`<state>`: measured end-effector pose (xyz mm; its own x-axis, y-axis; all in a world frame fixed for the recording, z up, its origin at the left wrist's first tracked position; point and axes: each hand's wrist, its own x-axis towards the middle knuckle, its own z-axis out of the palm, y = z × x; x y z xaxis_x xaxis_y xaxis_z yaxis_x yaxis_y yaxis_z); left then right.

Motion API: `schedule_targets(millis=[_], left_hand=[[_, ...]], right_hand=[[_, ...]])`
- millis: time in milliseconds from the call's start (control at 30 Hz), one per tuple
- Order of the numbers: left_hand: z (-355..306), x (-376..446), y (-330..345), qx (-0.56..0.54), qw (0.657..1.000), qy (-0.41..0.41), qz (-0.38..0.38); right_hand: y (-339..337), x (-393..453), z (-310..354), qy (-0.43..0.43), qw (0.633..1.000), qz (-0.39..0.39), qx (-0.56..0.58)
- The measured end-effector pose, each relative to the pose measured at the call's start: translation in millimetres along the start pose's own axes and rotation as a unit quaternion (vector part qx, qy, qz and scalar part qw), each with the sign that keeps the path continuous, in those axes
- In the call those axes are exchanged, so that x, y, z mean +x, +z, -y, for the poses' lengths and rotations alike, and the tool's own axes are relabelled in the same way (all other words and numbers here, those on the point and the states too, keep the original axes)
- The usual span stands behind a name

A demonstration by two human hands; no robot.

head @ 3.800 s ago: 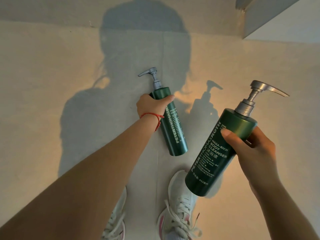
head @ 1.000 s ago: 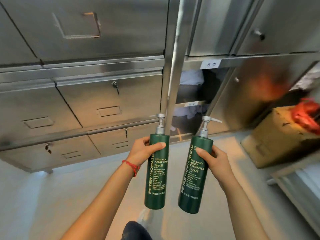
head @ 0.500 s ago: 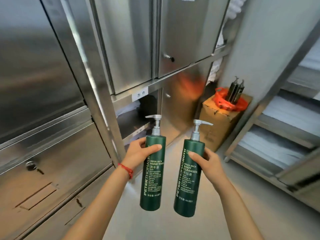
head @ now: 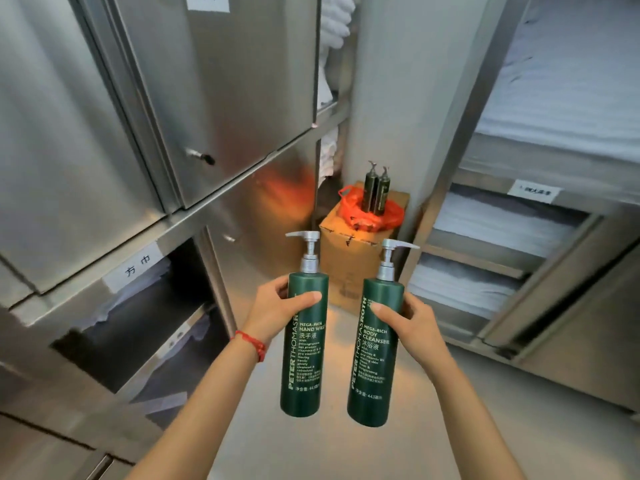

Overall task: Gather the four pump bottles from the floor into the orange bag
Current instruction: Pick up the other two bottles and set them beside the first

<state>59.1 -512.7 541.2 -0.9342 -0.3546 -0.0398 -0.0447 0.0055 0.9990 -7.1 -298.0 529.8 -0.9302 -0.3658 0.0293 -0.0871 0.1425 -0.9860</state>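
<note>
My left hand (head: 273,306) grips a dark green hand-wash pump bottle (head: 303,355) near its shoulder and holds it upright. My right hand (head: 408,323) grips a matching green body-cleanser pump bottle (head: 372,362), also upright, beside the first. Both hang in the air in front of me. Farther ahead, the orange bag (head: 374,214) lies open on a cardboard box (head: 346,261), and two more dark pump bottles (head: 376,190) stand upright in it.
Stainless steel cabinets (head: 207,98) with doors and an open compartment line the left. A grey pillar (head: 408,98) rises behind the box. Metal shelves (head: 491,237) with folded white linen stand at the right. The pale floor (head: 332,445) runs between them toward the box.
I lifted both bottles off the floor, stood up and turned right. The box with the orange bag has come to the centre of view, closer than half a second ago.
</note>
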Motion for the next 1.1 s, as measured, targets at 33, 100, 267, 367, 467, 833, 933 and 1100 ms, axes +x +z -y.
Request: schedule_targets(millis=[33, 100, 267, 367, 467, 833, 933, 1100], left_hand=[[-3, 16, 7, -0.002, 1.000, 0.004, 0.002], [-10, 48, 19, 0.001, 1.000, 0.012, 0.008], [-20, 122, 36, -0.001, 0.999, 0.029, 0.016], [-17, 168, 39, 0.002, 0.999, 0.032, 0.025], [-13, 224, 39, 0.005, 0.999, 0.033, 0.042], [-14, 434, 35, 0.027, 0.995, 0.026, 0.096], [-10, 476, 44, 0.029, 0.994, 0.025, 0.103], [3, 544, 68, 0.042, 0.991, 0.019, 0.124]], right_hand=[[-6, 15, 1, -0.003, 1.000, -0.004, 0.001], [-17, 44, 4, -0.005, 1.000, -0.011, -0.002], [-37, 115, 3, 0.005, 1.000, -0.027, -0.009], [-40, 155, -7, 0.011, 0.999, -0.035, -0.010], [-37, 202, -17, 0.017, 0.999, -0.049, -0.012], [-22, 371, -28, 0.020, 0.982, -0.189, 0.009], [-28, 406, -34, 0.035, 0.977, -0.209, 0.006], [-47, 468, -51, 0.048, 0.972, -0.228, -0.020]])
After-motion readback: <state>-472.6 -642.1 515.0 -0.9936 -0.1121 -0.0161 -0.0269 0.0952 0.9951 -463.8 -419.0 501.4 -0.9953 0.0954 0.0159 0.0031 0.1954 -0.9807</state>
